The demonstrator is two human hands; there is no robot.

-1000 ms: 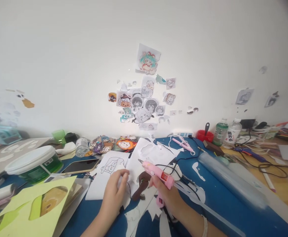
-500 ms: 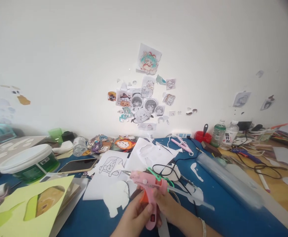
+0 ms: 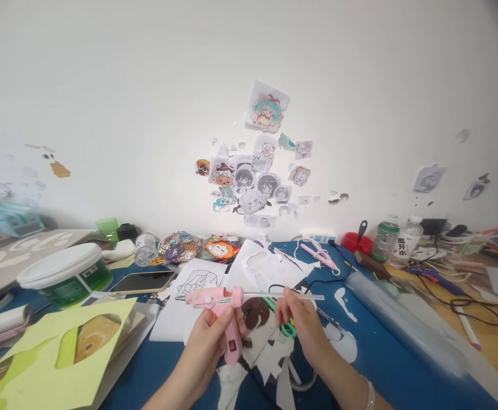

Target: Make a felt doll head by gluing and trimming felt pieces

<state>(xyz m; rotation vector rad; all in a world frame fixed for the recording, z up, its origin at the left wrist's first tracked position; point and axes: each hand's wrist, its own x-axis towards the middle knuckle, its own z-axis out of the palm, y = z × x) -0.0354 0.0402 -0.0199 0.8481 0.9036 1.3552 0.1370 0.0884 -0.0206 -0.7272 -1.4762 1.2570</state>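
Observation:
My left hand (image 3: 215, 336) is wrapped round the handle of a pink glue gun (image 3: 231, 336), whose nozzle points to the left. A long translucent glue stick (image 3: 313, 296) sticks out of the gun's back end. The fingers of my right hand (image 3: 300, 313) pinch that stick, a short way behind the gun. Just below my right fingers lie green-handled scissors (image 3: 289, 329). Under the gun are paper cutouts and scraps (image 3: 270, 347) on the blue table. A white sheet with a line drawing (image 3: 198, 283) lies behind the gun.
Yellow cut paper (image 3: 65, 359), a green tub with a white lid (image 3: 67, 273) and a phone (image 3: 142, 282) stand or lie at left. To the right are a clear plastic roll (image 3: 407, 324), bottles (image 3: 406, 242) and a red bowl (image 3: 357, 244). Cutouts (image 3: 253, 202) hang on the wall.
The glue gun has moved left and turned more level. My right hand has left the gun's body and moved back onto the glue stick. The view has shifted slightly left.

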